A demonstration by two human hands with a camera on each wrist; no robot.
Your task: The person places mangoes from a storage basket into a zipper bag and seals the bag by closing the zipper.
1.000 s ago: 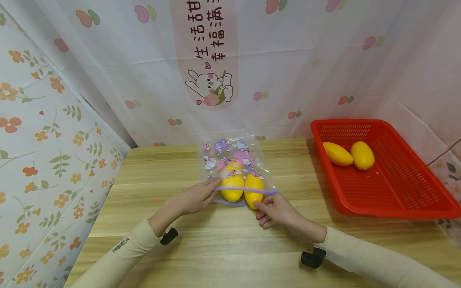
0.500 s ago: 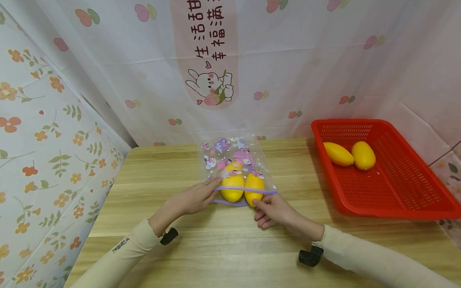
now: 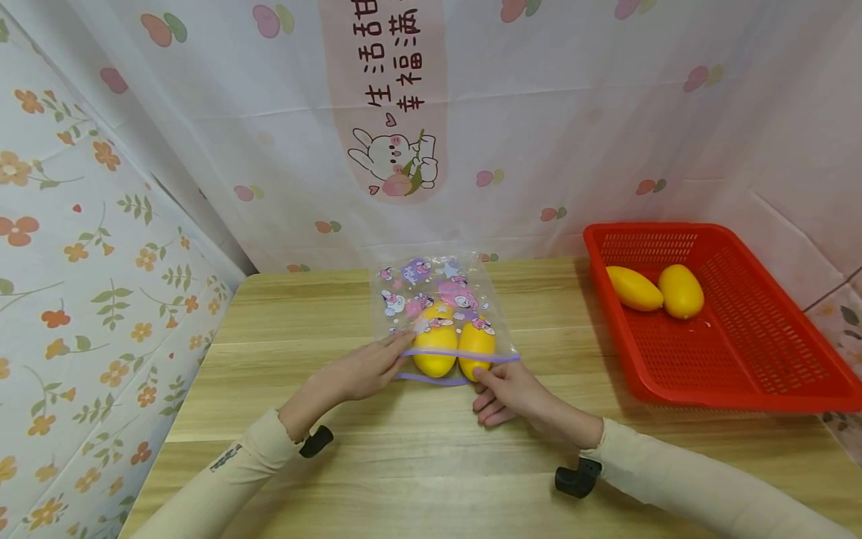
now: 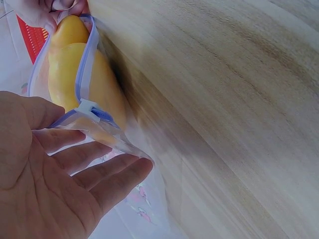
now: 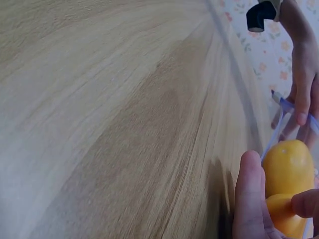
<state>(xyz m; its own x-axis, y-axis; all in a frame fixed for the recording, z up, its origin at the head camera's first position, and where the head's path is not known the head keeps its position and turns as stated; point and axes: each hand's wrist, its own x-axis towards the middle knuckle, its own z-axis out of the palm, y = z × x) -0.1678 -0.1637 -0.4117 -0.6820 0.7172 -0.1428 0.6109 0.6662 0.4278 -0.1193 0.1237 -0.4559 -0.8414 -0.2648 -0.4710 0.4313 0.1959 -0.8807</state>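
Note:
A clear zip bag (image 3: 465, 288) with purple and pink cartoon prints lies on the table, its purple-edged mouth toward me. One yellow mango (image 3: 434, 348) is inside it, near the mouth. Beside that, a second mango (image 3: 476, 344) lies mostly in the bag, its near end at the opening. My left hand (image 3: 367, 370) pinches the bag's edge near the white slider (image 4: 88, 108), thumb on one side and fingers on the other. My right hand (image 3: 515, 393) holds the second mango's near end between thumb and fingers; the left wrist view shows this too.
A red plastic basket (image 3: 734, 374) with perforated walls stands on the right, two yellow mangoes (image 3: 680, 292) in it. The wooden table (image 3: 289, 322) meets a printed cloth backdrop (image 3: 525, 135) at the back and a floral cloth (image 3: 87, 284) on the left.
My right hand has moved slightly away from me and to the left, sliding the second mango deeper into the bag. The left hand has stayed in place.

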